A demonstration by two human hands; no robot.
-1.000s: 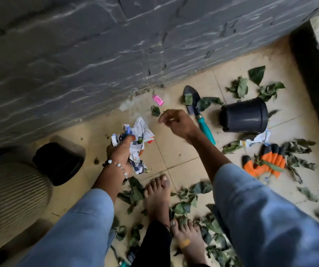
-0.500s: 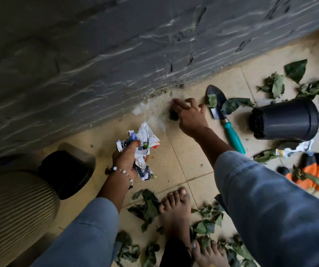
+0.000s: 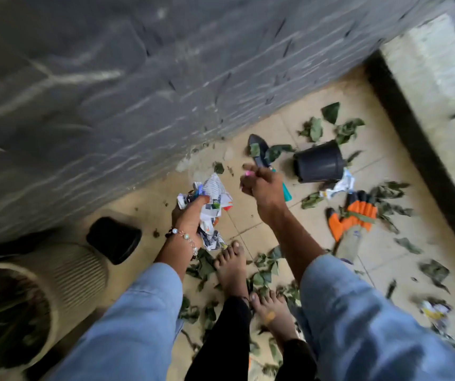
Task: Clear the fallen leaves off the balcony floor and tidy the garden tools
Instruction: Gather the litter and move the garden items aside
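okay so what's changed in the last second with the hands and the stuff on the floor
The right hand reached to the floor by the wall, took the small pink scrap in its grip and lifted it away. The left hand kept holding the crumpled paper. Trowel, pot and gloves stayed put.

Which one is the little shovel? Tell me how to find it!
Find the dark stone wall and follow its bottom edge along the tiled floor to the black pot lying on its side. Just left of the pot lies the trowel, partly behind the right hand. It is the only thing with a pointed dark blade and a teal handle, and leaves lie on it.
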